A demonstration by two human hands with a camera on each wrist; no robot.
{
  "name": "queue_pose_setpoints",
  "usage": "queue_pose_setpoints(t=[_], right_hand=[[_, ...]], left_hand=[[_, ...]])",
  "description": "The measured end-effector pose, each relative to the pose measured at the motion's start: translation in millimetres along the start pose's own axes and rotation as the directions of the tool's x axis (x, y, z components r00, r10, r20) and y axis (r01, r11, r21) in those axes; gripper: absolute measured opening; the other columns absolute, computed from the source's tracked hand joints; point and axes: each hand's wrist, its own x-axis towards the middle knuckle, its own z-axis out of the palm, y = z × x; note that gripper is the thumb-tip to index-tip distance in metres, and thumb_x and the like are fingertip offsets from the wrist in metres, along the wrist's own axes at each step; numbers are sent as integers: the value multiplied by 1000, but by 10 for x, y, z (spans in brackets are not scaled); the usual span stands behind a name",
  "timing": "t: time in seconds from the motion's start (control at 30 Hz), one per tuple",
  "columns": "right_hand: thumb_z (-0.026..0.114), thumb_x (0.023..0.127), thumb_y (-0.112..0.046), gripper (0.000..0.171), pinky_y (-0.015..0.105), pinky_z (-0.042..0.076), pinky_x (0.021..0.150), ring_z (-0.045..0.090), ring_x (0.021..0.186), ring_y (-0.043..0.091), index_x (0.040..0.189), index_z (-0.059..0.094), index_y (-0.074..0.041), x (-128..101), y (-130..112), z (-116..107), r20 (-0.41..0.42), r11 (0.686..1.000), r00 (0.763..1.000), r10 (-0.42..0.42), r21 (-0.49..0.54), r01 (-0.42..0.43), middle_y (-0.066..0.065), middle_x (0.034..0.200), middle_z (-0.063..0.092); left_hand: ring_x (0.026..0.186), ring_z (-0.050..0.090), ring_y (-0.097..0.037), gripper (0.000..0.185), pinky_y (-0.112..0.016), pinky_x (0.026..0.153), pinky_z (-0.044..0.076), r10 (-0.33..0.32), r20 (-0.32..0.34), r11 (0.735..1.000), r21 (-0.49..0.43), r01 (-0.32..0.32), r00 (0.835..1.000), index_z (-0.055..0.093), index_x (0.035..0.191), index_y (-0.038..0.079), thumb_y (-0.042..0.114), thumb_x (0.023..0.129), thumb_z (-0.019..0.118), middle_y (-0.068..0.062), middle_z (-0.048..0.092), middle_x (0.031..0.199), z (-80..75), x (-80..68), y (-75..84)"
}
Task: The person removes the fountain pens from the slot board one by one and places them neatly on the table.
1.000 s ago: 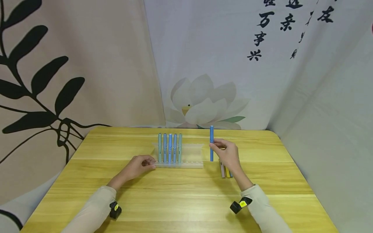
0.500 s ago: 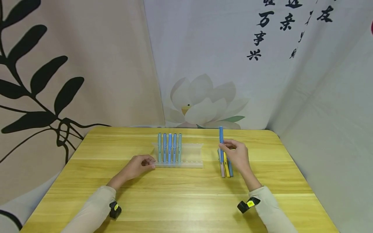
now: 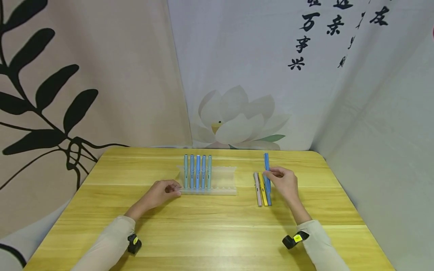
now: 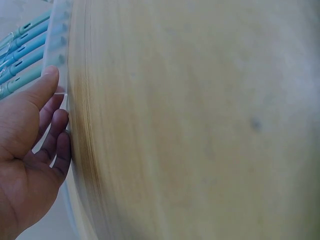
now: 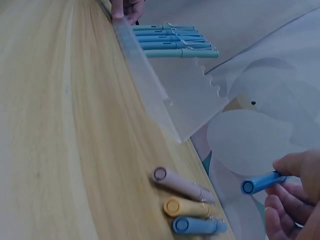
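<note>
Midway through sorting pens: right hand [image 3: 286, 183] fingers pinching blue pen [image 3: 266, 165] above three loose pens [image 3: 262, 189]; left hand [image 3: 162, 192] fingers relaxed, steadying rack [image 3: 222, 180]. Next, probably lowering it alongside, parallel.

Nine pens [image 3: 197, 176]; one rack [image 3: 223, 180]; two hands [image 3: 286, 183].

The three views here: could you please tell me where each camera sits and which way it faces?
Head: worn on the head, looking forward and down over the table; both forearms, left hand and right hand show.
Left wrist: at the left wrist, looking along the tabletop past that hand to the pen rack.
Right wrist: at the right wrist, facing across the table; fingertips pinch a blue pen.
Shared: head and right wrist views both show the rack and the three loose pens.
</note>
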Motion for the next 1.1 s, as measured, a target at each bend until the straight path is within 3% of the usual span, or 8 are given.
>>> queue_pose_setpoints(t=[0.5,1.1], right_hand=[[77,93,-31,34,27,54,66,69,83,19,111,77,-3,-46,236,-97,10,991,994,107,-76,-106,13,100,76],[78,91,-33,34,30,50,66,69,84,23,104,78,-2,-60,447,-68,42,972,991,128,-203,-117,11,94,76]], left_hand=[[81,59,-12,19,-26,73,52,-4,5,1000,-5,4,1000,73,113,9,21,97,72,6,66,90,-7,-1,-5],[80,59,-12,19,-26,72,52,-2,0,1000,1,2,1000,73,113,9,20,97,72,6,67,90,2,0,5]])
